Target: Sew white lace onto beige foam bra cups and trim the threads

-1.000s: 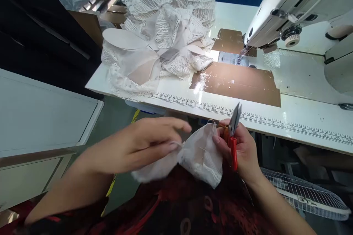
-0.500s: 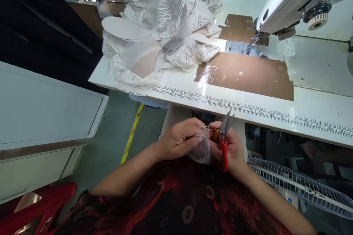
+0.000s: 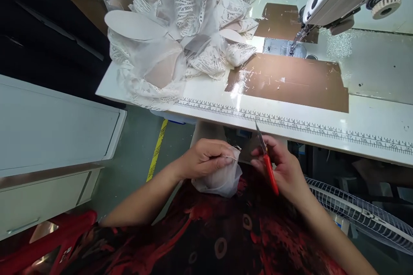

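Observation:
My left hand [image 3: 209, 159] pinches the edge of a sheer white piece of fabric [image 3: 221, 180], which hangs over my lap. A thin strap or cord end sticks out past the fingertips. To its right, my right hand [image 3: 280, 165] holds red-handled scissors [image 3: 270, 172] with the dark blades pointing up toward the table edge. The blades look closed together, and the scissors are apart from the fabric. On the table lies a heap of white lace and mesh pieces [image 3: 206, 25] with smooth cup-like pads [image 3: 135, 25].
A white sewing machine [image 3: 335, 0] stands at the upper right, over brown card [image 3: 290, 81] taped to the white table. A printed ruler [image 3: 290, 125] runs along the table's front edge. A wire fan guard [image 3: 361, 215] is at lower right, a red stool [image 3: 48, 240] at lower left.
My right hand has drawn away to the right from the fabric, and the scissors have turned with it. The left hand keeps hold of the fabric, which now shows more fully. The view shifted slightly.

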Available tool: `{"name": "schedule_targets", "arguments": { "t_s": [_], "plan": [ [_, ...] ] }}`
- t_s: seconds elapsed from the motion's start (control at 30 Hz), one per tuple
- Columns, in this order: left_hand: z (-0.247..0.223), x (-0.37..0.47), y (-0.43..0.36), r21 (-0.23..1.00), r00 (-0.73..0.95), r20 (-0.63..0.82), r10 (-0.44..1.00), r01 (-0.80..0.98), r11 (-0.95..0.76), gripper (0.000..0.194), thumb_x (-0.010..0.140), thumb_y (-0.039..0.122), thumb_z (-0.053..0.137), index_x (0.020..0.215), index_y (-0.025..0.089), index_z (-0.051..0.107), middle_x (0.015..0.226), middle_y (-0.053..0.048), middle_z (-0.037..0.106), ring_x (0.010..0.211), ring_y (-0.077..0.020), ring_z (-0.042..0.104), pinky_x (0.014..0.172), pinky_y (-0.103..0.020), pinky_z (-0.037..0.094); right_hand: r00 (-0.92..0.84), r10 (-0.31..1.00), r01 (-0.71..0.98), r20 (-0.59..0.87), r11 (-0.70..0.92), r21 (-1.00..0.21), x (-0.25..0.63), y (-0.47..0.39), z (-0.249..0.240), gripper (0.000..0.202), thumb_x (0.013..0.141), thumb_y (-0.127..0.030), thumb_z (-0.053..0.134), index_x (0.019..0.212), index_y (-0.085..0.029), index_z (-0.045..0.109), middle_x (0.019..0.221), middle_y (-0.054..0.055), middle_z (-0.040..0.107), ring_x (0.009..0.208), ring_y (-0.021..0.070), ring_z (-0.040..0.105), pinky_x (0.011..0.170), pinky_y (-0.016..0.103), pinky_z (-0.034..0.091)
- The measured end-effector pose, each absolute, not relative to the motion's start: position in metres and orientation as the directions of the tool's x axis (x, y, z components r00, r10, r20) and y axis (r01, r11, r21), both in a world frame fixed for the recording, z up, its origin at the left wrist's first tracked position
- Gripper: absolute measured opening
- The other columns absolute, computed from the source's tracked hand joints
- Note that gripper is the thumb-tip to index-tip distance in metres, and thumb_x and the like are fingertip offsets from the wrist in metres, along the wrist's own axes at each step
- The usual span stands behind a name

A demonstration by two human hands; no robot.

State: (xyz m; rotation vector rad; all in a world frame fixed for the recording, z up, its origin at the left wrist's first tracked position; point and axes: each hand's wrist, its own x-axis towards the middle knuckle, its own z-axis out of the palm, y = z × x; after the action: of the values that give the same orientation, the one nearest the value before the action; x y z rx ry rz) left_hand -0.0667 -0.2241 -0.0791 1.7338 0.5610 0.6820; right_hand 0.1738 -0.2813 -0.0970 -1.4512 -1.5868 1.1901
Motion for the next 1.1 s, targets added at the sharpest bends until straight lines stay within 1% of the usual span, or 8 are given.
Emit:
{"name": "schedule_targets", "arguments": {
  "t_s": [0.13,0.27,0.33,0.43,0.53,0.7,0.87,1.1],
  "plan": [
    [-0.085,-0.077,-0.222,0.965,0.67,0.178,0.721,0.025,-0.261,0.017,0.091,0.015,0.055,0.095,0.011,0.071,0.095,-0.013,0.072,0.095,-0.0189,0.068,0.087,-0.028,0.054,-0.421,0.897,0.368,-0.134,0.034,-0.929,0.199,-0.292,-0.094,0.055,0.08,-0.032,0.072,0.132,-0.026,0.056,0.122,0.009,0.066,0.108,0.0241,0.064,0.092,0.032,0.05],
    [-0.089,-0.081,-0.221,0.971,0.634,0.174,0.753,0.017,-0.239,0.017,0.091,0.016,0.057,0.097,0.013,0.072,0.099,-0.012,0.073,0.097,-0.0191,0.069,0.089,-0.029,0.055,-0.496,0.794,0.366,-0.352,-0.177,-0.914,0.204,-0.3,-0.092,0.055,0.081,-0.038,0.072,0.132,-0.022,0.059,0.119,0.008,0.068,0.106,0.0251,0.065,0.09,0.031,0.051],
    [-0.089,-0.079,-0.221,0.971,0.634,0.175,0.753,0.013,-0.237,0.017,0.091,0.017,0.057,0.097,0.013,0.072,0.098,-0.012,0.073,0.097,-0.0187,0.069,0.088,-0.029,0.056,-0.491,0.776,0.339,-0.395,-0.247,-0.908,0.199,-0.3,-0.094,0.052,0.082,-0.039,0.07,0.13,-0.022,0.06,0.114,0.006,0.069,0.102,0.0237,0.065,0.087,0.028,0.051],
    [-0.088,-0.077,-0.221,0.97,0.651,0.174,0.739,0.014,-0.241,0.018,0.092,0.02,0.057,0.096,0.013,0.073,0.097,-0.012,0.074,0.095,-0.0189,0.07,0.087,-0.029,0.056,-0.511,0.777,0.309,-0.368,-0.234,-0.922,0.19,-0.294,-0.096,0.049,0.082,-0.036,0.07,0.128,-0.022,0.061,0.107,0.002,0.07,0.095,0.0206,0.065,0.082,0.025,0.05],
    [-0.087,-0.075,-0.222,0.97,0.667,0.169,0.726,0.017,-0.241,0.018,0.092,0.019,0.057,0.097,0.013,0.073,0.096,-0.012,0.074,0.093,-0.0185,0.07,0.086,-0.028,0.056,-0.523,0.792,0.317,-0.315,-0.162,-0.934,0.182,-0.287,-0.096,0.049,0.082,-0.034,0.071,0.129,-0.024,0.06,0.108,0.001,0.069,0.096,0.0197,0.064,0.084,0.025,0.049],
    [-0.09,-0.074,-0.226,0.977,0.693,0.145,0.706,0.013,-0.214,0.019,0.091,0.018,0.057,0.1,0.012,0.073,0.097,-0.013,0.073,0.091,-0.0179,0.069,0.082,-0.025,0.055,-0.522,0.816,0.395,-0.249,-0.028,-0.918,0.175,-0.279,-0.095,0.051,0.08,-0.036,0.073,0.129,-0.026,0.059,0.113,0.003,0.069,0.103,0.0213,0.063,0.088,0.027,0.048],
    [-0.091,-0.072,-0.226,0.977,0.69,0.16,0.706,-0.01,-0.211,0.019,0.091,0.016,0.057,0.101,0.013,0.073,0.096,-0.012,0.073,0.089,-0.0172,0.069,0.081,-0.024,0.054,-0.518,0.828,0.423,-0.214,0.03,-0.906,0.175,-0.277,-0.094,0.052,0.08,-0.037,0.073,0.128,-0.024,0.058,0.113,0.005,0.068,0.103,0.0217,0.063,0.087,0.027,0.048],
    [-0.09,-0.068,-0.224,0.969,0.691,0.178,0.701,0.002,-0.248,0.019,0.091,0.016,0.057,0.099,0.011,0.073,0.093,-0.013,0.073,0.087,-0.0164,0.069,0.079,-0.023,0.054,-0.528,0.823,0.416,-0.21,0.036,-0.908,0.176,-0.277,-0.093,0.038,0.083,-0.037,0.069,0.118,-0.022,0.061,0.099,0.003,0.069,0.087,0.0177,0.063,0.077,0.024,0.047]
  ]
}}
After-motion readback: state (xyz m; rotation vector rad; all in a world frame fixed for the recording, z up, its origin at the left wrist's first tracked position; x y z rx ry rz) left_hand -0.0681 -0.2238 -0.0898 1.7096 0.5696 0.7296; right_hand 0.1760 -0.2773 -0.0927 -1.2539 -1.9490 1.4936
